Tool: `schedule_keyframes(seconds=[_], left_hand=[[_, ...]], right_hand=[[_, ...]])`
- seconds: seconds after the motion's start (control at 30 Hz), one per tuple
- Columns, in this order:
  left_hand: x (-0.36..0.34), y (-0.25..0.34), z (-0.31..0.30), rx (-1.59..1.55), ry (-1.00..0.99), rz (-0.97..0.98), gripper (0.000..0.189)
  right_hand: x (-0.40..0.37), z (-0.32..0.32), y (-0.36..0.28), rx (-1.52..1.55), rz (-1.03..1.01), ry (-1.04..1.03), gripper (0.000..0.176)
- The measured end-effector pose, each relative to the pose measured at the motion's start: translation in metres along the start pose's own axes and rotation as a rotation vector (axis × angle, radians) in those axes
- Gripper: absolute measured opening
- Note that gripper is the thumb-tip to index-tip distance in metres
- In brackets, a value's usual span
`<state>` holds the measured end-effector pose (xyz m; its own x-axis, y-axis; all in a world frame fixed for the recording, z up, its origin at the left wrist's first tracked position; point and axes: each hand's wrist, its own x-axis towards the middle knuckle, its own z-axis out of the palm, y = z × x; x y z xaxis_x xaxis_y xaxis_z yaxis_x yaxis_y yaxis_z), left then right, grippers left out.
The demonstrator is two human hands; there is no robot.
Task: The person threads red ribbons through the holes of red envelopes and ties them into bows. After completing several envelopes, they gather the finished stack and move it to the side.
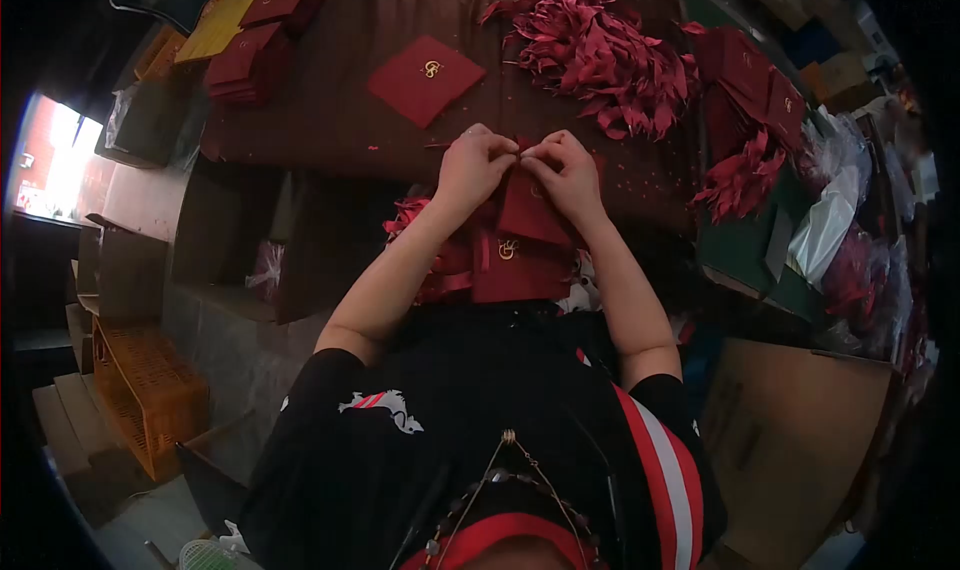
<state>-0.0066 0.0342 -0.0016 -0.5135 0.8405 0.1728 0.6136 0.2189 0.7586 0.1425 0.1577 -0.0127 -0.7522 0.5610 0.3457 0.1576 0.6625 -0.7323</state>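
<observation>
Close to my body sit dark-red, gold-lettered fabric pouches (520, 280), probably for easy reach; just above, my left hand (472, 173) and right hand (568, 175) pinch at the top of a flat red pouch (532, 212), seemingly steadying it, though my fingertips hide the exact bit. Beyond, a red square piece (425, 82) lies flat on the brown-clothed table (345, 50), beside tangled crimson ribbons (590, 55).

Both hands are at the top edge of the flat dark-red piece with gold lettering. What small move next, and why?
Probably ease the left hand slightly aside, with the right hand steady: their pinched fingertips nearly meet at the dark-red piece's top edge, hiding whatever lies between them.
</observation>
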Motion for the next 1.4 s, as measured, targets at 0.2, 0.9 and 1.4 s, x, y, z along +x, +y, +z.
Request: schedule_keyframes(seconds=[0.2, 0.9, 1.4], left_hand=[[0.002, -0.002, 0.009, 0.109, 0.021, 0.155, 0.016], [0.002, -0.021, -0.058, 0.472, 0.46, 0.261, 0.025], [-0.021, 0.008, 0.0, 0.414, 0.036, 0.152, 0.063]], right_hand=[[0.0, 0.001, 0.006, 0.183, 0.041, 0.062, 0.014], [0.021, -0.009, 0.019, -0.182, 0.056, 0.083, 0.045], [-0.044, -0.123, 0.003, -0.523, -0.415, -0.135, 0.037]])
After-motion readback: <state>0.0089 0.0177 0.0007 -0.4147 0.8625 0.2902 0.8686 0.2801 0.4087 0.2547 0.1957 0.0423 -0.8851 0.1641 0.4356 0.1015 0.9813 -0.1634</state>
